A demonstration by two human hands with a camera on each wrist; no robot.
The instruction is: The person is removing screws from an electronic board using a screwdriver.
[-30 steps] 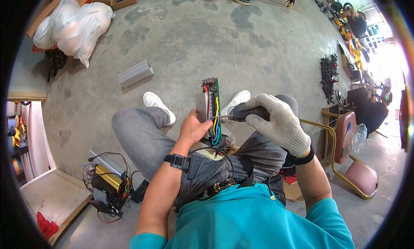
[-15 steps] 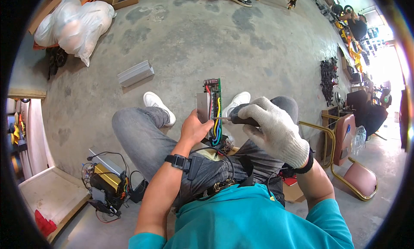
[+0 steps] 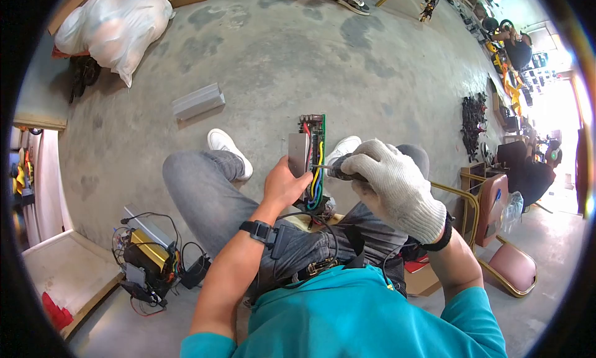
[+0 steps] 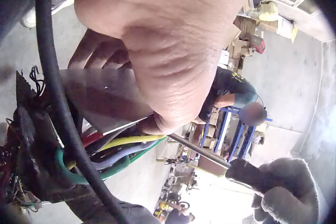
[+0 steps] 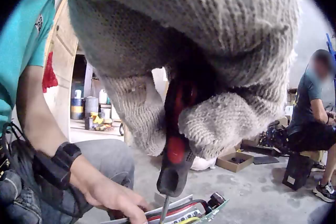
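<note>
My bare left hand [image 3: 284, 185] grips a flat grey metal plate [image 3: 298, 152] on the side of a green circuit board [image 3: 323, 134]. Red, yellow, blue and green wires [image 3: 316, 187] run along the board toward my lap. In my right hand [image 3: 400, 193], which wears a white knitted glove, is a screwdriver with a black and red handle [image 5: 175, 153]. Its thin metal shaft [image 4: 202, 151] points at the board's edge, right beside my left thumb. The tip is hidden behind that thumb in the left wrist view.
A silver metal housing [image 3: 198, 102] lies on the concrete floor ahead. To my left sits a gold box with tangled wires [image 3: 149, 249] near a wooden board [image 3: 68, 259]. A pink chair with a gold frame [image 3: 510, 265] stands right. White bags [image 3: 118, 29] are far left.
My right-hand fingers have drawn in around the screwdriver handle, covering more of it. The board and left hand sit slightly further right in the head view, which has itself shifted a little.
</note>
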